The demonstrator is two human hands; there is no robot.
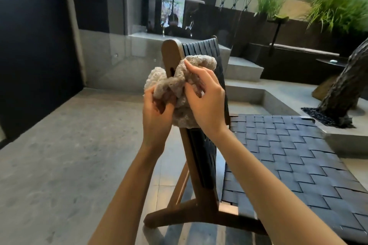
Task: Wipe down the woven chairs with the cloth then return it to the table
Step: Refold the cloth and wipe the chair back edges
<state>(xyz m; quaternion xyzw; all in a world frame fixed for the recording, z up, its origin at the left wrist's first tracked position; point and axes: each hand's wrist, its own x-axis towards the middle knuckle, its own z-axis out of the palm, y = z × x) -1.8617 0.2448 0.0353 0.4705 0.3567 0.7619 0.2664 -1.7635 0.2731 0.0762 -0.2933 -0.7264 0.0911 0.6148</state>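
Note:
A woven chair [282,157] with a dark strap seat and brown wooden frame stands in front of me, seen from its side. A crumpled beige cloth [179,83] is bunched against the upper part of the chair's backrest post. My left hand [157,113] grips the cloth's lower left part. My right hand [205,93] pinches the cloth from the right, fingers curled into its folds. The cloth hides part of the post.
Grey stone floor [59,155] spreads to the left. Concrete steps [245,69] rise behind the chair. A tree trunk [342,89] in a bed of black pebbles stands at the right, with a dark low table [330,61] and green plants [336,10] beyond.

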